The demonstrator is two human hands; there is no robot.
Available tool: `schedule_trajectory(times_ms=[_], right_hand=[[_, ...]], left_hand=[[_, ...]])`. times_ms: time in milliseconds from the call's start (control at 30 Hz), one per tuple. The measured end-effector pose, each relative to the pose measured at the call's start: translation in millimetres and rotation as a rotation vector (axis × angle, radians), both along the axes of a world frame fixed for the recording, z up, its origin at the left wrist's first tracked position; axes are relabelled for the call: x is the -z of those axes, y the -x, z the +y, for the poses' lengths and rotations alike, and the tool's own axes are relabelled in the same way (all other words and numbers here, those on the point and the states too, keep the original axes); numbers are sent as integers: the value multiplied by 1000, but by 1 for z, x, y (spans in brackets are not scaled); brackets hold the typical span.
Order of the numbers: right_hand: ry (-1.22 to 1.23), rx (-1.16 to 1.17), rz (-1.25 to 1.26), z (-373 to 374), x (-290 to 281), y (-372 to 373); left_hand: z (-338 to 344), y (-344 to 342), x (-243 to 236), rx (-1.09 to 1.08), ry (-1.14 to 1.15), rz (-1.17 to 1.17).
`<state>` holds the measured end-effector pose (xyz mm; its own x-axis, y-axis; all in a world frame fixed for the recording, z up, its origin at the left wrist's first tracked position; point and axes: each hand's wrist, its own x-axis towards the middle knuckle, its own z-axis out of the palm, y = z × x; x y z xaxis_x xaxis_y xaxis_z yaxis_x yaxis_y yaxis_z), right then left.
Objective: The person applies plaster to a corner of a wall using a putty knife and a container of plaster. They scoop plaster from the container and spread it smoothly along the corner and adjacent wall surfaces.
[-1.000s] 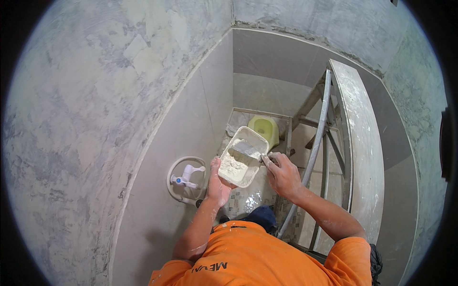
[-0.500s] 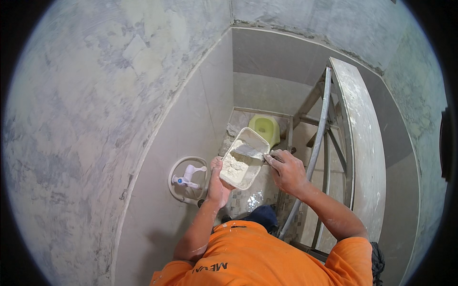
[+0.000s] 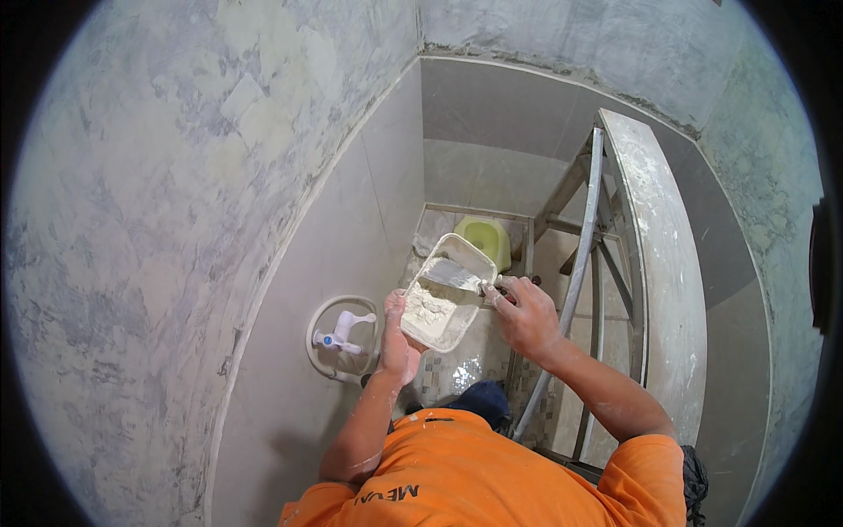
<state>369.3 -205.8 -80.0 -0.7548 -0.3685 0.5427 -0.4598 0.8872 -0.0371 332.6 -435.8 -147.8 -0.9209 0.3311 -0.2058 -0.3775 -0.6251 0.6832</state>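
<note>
My left hand (image 3: 400, 341) grips a white rectangular plastic tub (image 3: 465, 329) by its left side, fingers partly hidden underneath. Pale powder or paste (image 3: 428, 307) lies in the tub's near half. In my right hand (image 3: 527, 318) is the handle of a putty knife (image 3: 452, 274), closed between thumb and fingers. Its wide metal blade points left inside the tub, over the far half, with some pale material near the handle end. White dust coats both hands.
A white tap (image 3: 344, 332) with a looped hose (image 3: 320, 369) is on the left tiled wall. Beyond the tub sits a yellow-green squat toilet (image 3: 485, 235). At right stands a metal trestle (image 3: 597, 228) with a long plank (image 3: 659, 246). Patchy plaster (image 3: 158, 220) covers the upper walls.
The putty knife has shifted slightly and its blade tilts a little differently in the tub. Both hands keep their holds, and the whole view has moved slightly.
</note>
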Motion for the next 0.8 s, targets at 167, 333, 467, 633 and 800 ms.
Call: schedule_trajectory(times_ms=[167,333,467,633,800], right_hand=[[-4,-6,92,-2,-1,0],[92,3,202,-2,-5,1],[425,8,92,-4,-5,4],[1318,178,-585,-4,-7,6],[1653,177,-799,-2,-6,7]], left_hand=[[-1,1,-4,-1,-3,-31],[-8,1,-3,23,-48,-30],[-9,-1,-10,40,-21,-63],[-9,-7,-19,24,-29,-44],[-12,-7,-13,19,-83,-32]])
